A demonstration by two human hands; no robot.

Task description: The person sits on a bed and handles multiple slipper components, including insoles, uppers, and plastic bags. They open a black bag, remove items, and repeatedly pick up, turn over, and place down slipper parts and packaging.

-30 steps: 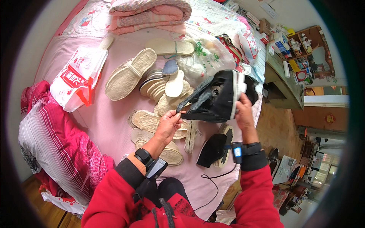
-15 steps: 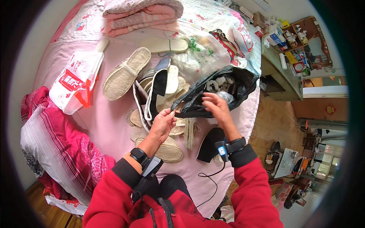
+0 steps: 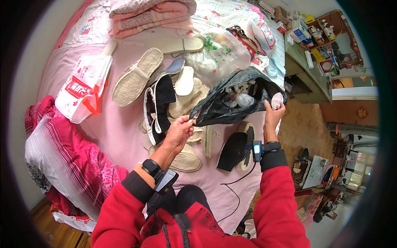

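A black plastic bag (image 3: 225, 115) is stretched between my two hands above the bed, its mouth spread toward me. My left hand (image 3: 180, 131) pinches its left corner. At the right end my right hand (image 3: 273, 117) is closed on the rim, and a pale oval piece (image 3: 277, 100) shows at its fingertips; whether it is held cannot be made out. Inside the bag lie a small clear plastic bundle (image 3: 244, 100) and whitish coils (image 3: 240, 88). Below it rest black shoe uppers (image 3: 232, 151) beside a pale sole (image 3: 247, 163).
Pale soles (image 3: 138, 76), more black uppers (image 3: 163, 99) and a white insole (image 3: 184, 81) cover the pink sheet (image 3: 206, 186). A white carrier bag (image 3: 82, 89) and pink bedding (image 3: 74, 157) lie left; a clear bag (image 3: 223, 53) lies beyond. A cluttered desk (image 3: 306, 78) stands right.
My right hand has gone from above the bag's mouth to its right rim. The bag's mouth is now spread wider, and the pale oval piece has come into view. My left hand keeps its pinch.
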